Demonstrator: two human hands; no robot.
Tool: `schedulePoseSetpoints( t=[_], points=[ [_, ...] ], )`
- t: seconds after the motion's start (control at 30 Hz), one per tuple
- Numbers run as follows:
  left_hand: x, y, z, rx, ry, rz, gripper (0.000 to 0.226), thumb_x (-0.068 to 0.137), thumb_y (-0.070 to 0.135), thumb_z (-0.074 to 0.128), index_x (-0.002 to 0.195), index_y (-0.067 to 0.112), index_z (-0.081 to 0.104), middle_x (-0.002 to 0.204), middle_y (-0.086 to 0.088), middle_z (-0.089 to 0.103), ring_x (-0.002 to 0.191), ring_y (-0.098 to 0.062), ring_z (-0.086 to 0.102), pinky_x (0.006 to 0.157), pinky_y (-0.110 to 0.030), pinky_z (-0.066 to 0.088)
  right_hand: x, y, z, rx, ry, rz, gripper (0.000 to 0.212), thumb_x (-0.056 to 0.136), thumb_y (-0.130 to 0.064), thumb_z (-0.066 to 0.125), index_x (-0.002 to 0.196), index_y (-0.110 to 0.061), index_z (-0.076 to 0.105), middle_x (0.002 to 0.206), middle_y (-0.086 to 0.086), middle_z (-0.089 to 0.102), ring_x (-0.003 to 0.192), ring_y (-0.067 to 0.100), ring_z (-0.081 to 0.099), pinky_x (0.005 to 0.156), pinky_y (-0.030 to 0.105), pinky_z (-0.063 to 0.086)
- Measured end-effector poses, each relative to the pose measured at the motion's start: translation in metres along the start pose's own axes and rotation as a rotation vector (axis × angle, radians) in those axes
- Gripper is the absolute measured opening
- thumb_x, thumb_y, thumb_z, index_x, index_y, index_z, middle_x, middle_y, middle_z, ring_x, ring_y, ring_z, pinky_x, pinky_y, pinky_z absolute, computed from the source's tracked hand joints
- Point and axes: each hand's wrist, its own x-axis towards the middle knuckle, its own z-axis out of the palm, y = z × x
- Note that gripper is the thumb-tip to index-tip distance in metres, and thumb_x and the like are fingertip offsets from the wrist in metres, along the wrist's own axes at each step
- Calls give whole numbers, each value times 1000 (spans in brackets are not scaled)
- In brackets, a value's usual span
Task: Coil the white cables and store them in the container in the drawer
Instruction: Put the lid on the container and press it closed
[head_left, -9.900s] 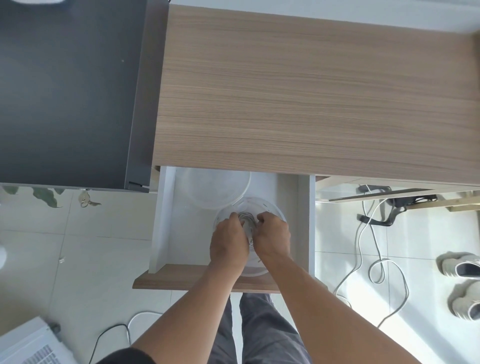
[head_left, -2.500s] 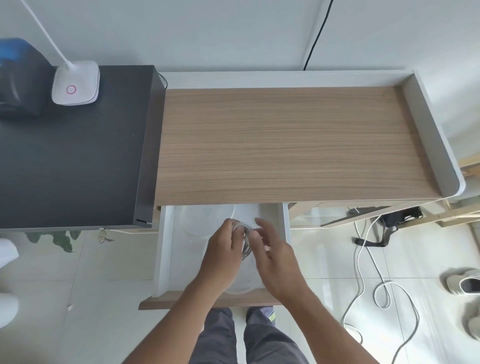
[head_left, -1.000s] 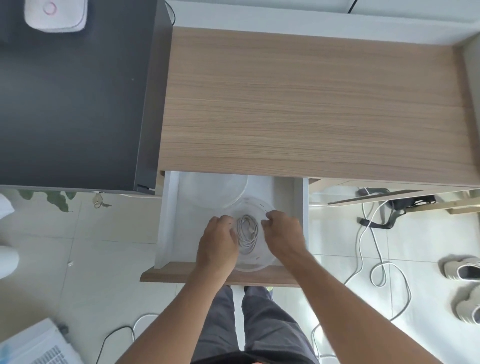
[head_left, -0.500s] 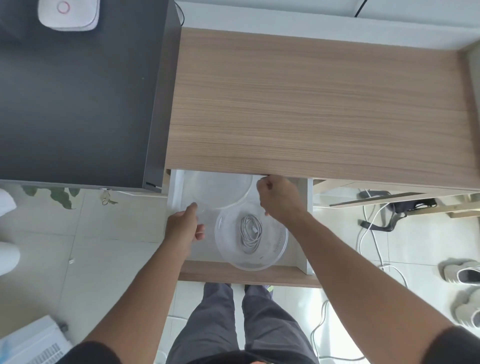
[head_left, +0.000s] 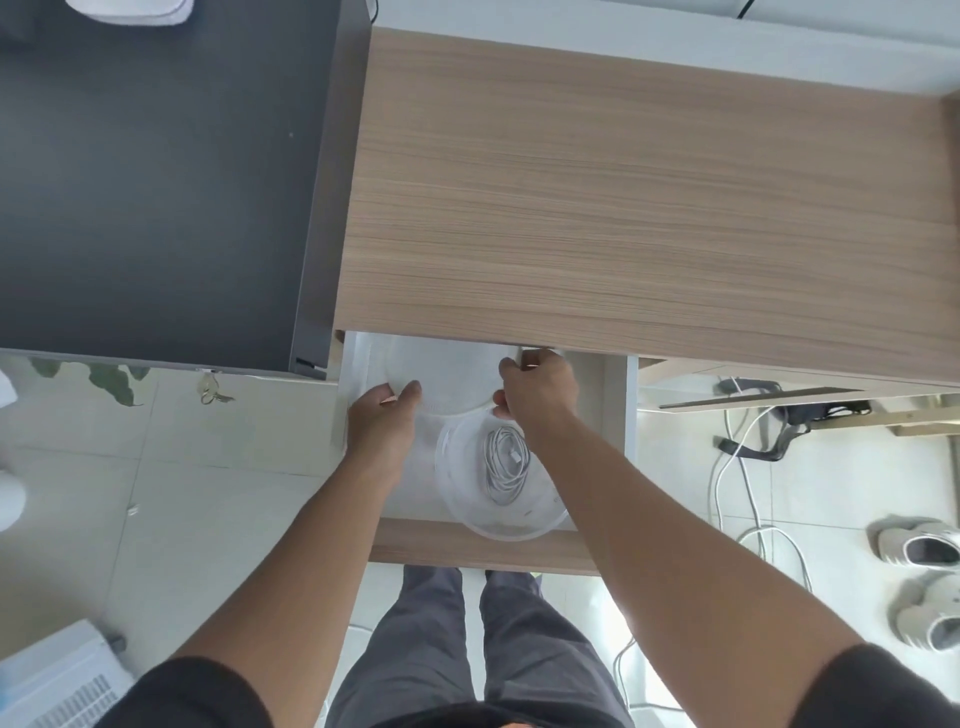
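Now the wooden tabletop (head_left: 649, 192) overhangs the back of the open drawer (head_left: 483, 545), so the clear lid (head_left: 441, 379) lying there is half under its edge, and lifting it straight up could knock it against the underside. Both hands are at that lid: the left hand (head_left: 382, 421) has thumb and fingers curled at its near-left rim, the right hand (head_left: 540, 389) is curled over its right rim, though the plastic is so transparent that I cannot be sure how firmly either pinches it. The container (head_left: 498, 478) sits at the drawer's front right, its rim close to the lid, so a dragged lid could shove or tip it. The coiled cable (head_left: 506, 465) lies loose inside; a loop springing above the rim would likely stop the lid from seating.
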Motion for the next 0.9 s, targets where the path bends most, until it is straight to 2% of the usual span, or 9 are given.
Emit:
schedulePoseSetpoints(
  t=[0.07, 0.13, 0.2, 0.3, 0.43, 0.57, 0.67, 0.8, 0.9],
  points=[
    [-15, 2, -4, 72, -5, 79, 18, 91, 43, 64, 88, 27, 70, 76, 10, 66, 64, -14, 58, 57, -27, 42, -8, 4, -14, -72, -7, -23, 15, 90, -21, 66, 105, -17, 65, 80, 3, 71, 57, 12, 71, 53, 31, 62],
    [-33, -2, -10, 168, -22, 151, 19, 91, 45, 61, 90, 28, 70, 85, 11, 72, 76, -13, 66, 61, -28, 45, -19, 14, -33, -177, -25, -37, 21, 86, -30, 69, 105, -21, 66, 87, -3, 72, 72, 18, 72, 67, 38, 64],
    [-52, -10, -14, 264, -52, 195, 25, 89, 50, 59, 99, 29, 69, 94, 11, 72, 87, -12, 67, 68, -30, 48, -31, 29, -55, -232, -51, -32, 20, 83, -35, 71, 99, -23, 65, 89, -7, 70, 77, 17, 68, 70, 38, 57],
    [-74, -26, -13, 427, -46, 235, 34, 88, 55, 61, 111, 31, 64, 107, 14, 63, 99, -12, 62, 79, -33, 48, -45, 60, -83, -317, -51, -11, 24, 84, -40, 72, 102, -24, 66, 100, -11, 66, 88, 9, 63, 71, 29, 47],
    [-87, -40, 2, 448, -69, 203, 34, 90, 50, 63, 116, 28, 64, 109, 11, 60, 105, -12, 58, 80, -31, 41, -56, 91, -93, -260, -29, 55, 16, 86, -37, 70, 92, -24, 65, 91, -5, 70, 79, 12, 66, 64, 30, 49],
    [-89, -48, 10, 383, -29, 184, 28, 92, 44, 63, 114, 27, 61, 107, 12, 57, 104, -8, 54, 79, -28, 39, -56, 103, -89, -162, -31, 78, 19, 82, -43, 68, 92, -27, 65, 89, -8, 75, 82, 19, 74, 77, 41, 59],
    [-85, -45, 11, 348, -20, 191, 30, 92, 41, 64, 117, 25, 57, 110, 12, 57, 106, -9, 54, 81, -28, 40, -51, 99, -84, -146, -14, 24, 15, 85, -40, 71, 92, -29, 64, 90, -10, 75, 85, 15, 73, 73, 33, 54],
    [-74, -30, 13, 360, -8, 215, 30, 93, 39, 64, 115, 21, 56, 109, 9, 61, 109, -16, 60, 69, -25, 42, -42, 82, -77, -170, 18, -45, 14, 87, -33, 73, 95, -25, 65, 90, -13, 71, 84, 7, 67, 65, 17, 44],
    [-68, -19, 14, 408, -26, 235, 39, 93, 42, 64, 123, 18, 56, 121, 5, 63, 115, -18, 60, 75, -28, 44, -37, 75, -75, -219, 19, -73, 20, 89, -35, 71, 99, -20, 63, 93, -10, 69, 84, 14, 69, 65, 20, 47]
  ],
)
